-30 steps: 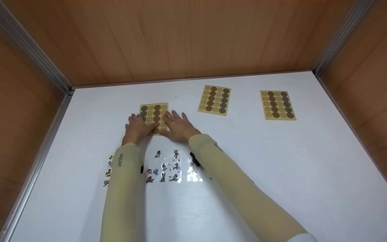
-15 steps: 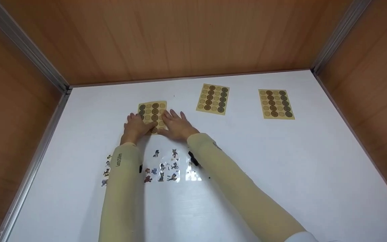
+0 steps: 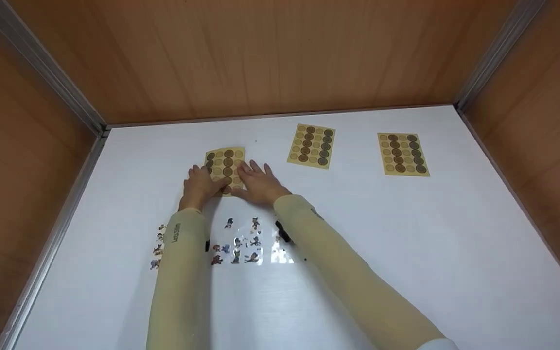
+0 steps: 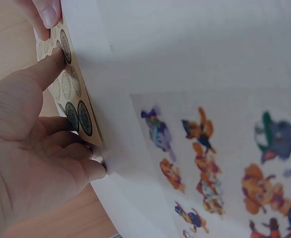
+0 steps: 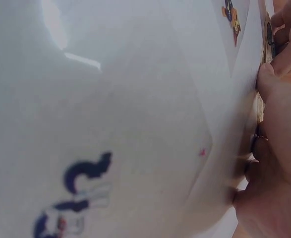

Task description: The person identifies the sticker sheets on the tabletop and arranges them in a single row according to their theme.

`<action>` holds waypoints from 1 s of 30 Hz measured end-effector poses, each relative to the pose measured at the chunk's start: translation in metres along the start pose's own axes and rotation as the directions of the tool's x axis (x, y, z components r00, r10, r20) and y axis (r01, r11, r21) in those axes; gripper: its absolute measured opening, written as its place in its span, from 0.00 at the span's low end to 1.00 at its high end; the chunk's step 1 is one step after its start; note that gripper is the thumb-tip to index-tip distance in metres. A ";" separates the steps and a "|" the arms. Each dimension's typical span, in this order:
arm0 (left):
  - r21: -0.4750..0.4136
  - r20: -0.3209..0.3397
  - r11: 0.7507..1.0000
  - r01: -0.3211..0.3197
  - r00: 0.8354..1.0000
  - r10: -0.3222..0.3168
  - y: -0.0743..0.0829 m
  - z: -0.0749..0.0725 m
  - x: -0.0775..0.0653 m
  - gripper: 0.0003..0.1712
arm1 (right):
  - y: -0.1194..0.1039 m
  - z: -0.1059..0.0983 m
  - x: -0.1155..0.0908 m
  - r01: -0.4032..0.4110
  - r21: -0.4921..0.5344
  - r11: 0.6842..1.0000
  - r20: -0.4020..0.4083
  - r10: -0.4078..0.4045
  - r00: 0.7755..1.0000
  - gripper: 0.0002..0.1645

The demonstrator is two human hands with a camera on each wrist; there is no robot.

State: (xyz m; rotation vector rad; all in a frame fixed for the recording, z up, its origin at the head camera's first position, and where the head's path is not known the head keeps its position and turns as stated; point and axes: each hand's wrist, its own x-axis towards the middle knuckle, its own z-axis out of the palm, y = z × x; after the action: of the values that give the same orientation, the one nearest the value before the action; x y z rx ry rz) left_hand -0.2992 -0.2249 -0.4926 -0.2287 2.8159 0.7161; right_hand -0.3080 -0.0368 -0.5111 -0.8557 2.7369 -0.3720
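Directly between the two hands, a yellow sheet point(image 3: 228, 161) of printed circles lies on the white counter point(image 3: 406, 233), with the left grip point(image 3: 199, 185) at its left side, thumb laid over the lower part and fingers apart from it, and the right grip point(image 3: 261, 186) touching its right side, fingers spread. Two similar sheets point(image 3: 311, 146) lie apart to the right, and small cartoon figures point(image 3: 252, 257) lie nearer the person, around the pale sleeves point(image 3: 179, 282).
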 end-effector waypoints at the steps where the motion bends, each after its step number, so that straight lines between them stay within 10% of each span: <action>1: 0.001 -0.003 1.000 -0.002 1.000 0.002 0.000 0.000 0.000 0.52 | 0.000 0.000 0.000 -0.002 -0.010 1.000 0.002 0.002 1.000 0.48; 30: 0.018 -0.090 1.000 0.022 0.996 -0.020 0.017 0.005 -0.009 0.34 | -0.001 0.000 -0.001 -0.004 0.021 1.000 0.003 0.004 1.000 0.46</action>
State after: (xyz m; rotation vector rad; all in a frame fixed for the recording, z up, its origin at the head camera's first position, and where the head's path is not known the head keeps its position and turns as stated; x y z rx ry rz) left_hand -0.2934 -0.2072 -0.4869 -0.2937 2.8992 0.6907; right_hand -0.3072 -0.0368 -0.5103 -0.8451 2.7269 -0.3977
